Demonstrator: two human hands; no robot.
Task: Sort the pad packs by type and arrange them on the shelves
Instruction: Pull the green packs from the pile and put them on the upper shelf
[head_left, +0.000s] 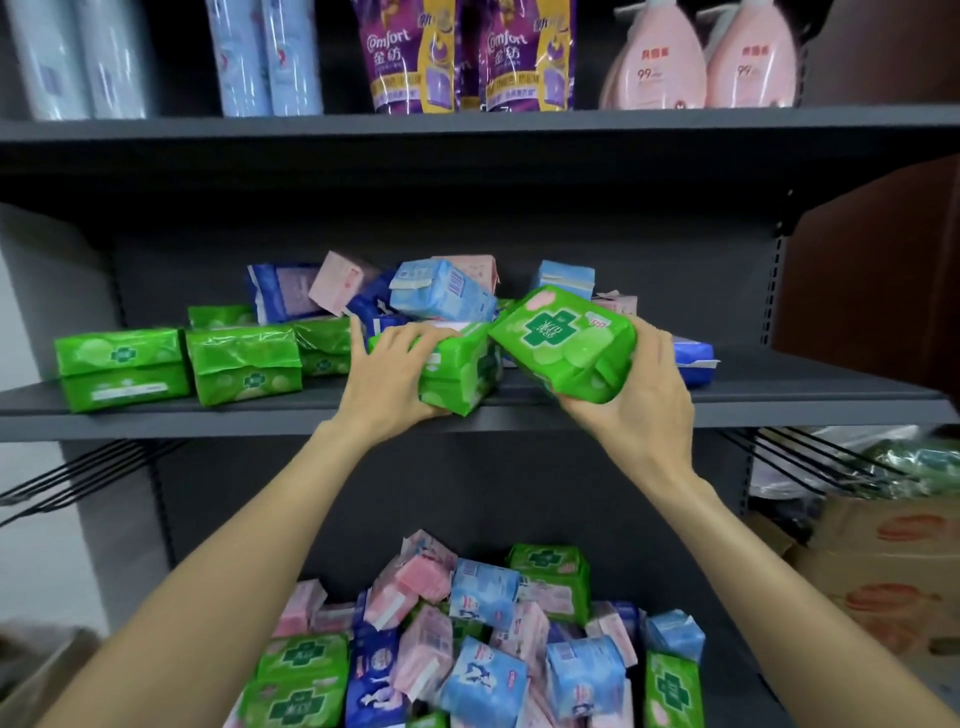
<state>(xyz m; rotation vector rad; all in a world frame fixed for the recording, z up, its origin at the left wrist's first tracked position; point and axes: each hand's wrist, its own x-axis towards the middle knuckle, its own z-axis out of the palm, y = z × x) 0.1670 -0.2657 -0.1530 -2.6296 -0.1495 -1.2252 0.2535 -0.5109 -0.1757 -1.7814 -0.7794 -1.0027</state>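
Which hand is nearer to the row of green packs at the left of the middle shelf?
Left. The left hand is just right of the green row; the right hand is farther right.

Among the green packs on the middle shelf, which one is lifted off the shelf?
The green pack in the right hand, tilted with its cross label showing. The other green ones rest on the shelf.

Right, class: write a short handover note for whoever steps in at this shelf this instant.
Left hand grips a green plastic pad pack resting on the grey metal middle shelf. Right hand holds a second green pack tilted above it.
Done: row of green packs lined up at the shelf's left.
Left: mixed blue and pink packs behind, and the unsorted pile on the lower shelf.
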